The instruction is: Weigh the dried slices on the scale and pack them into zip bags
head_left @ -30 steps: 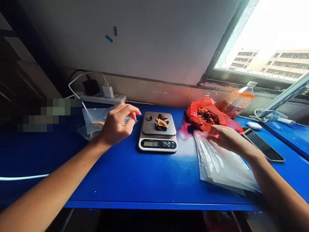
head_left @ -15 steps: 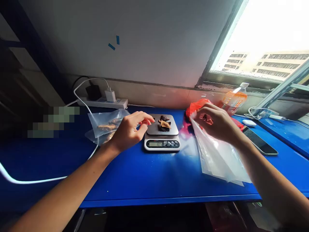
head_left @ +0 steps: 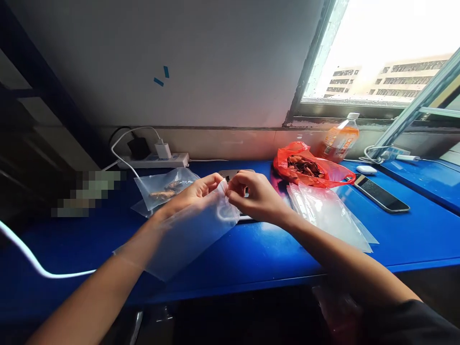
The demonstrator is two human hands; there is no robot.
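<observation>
Both hands pinch the top edge of a clear plastic bag (head_left: 190, 239), which hangs flat and looks empty. My left hand (head_left: 203, 189) grips it from the left, fingers closed. Right beside it, my right hand (head_left: 253, 194) is closed on the same edge. Behind the hands is the kitchen scale (head_left: 230, 172), mostly covered; its display and most of what lies on its plate are hidden. On the left, filled clear bags (head_left: 172, 179) hold brown dried pieces. To the right, a stack of clear plastic bags (head_left: 334, 220) lies in front of an open red bag (head_left: 287, 151) of dark dried slices.
An orange drink bottle (head_left: 339, 139) stands by the window. A phone (head_left: 383, 194) and a white earphone case (head_left: 366, 170) lie at the right. A power strip (head_left: 179, 159) with chargers sits along the wall, and a white cable (head_left: 46, 273) loops at the left.
My right hand has drawn one clear bag from the stack and brought it left, over the scale. My left hand has closed on its edge. The view has shifted slightly.
</observation>
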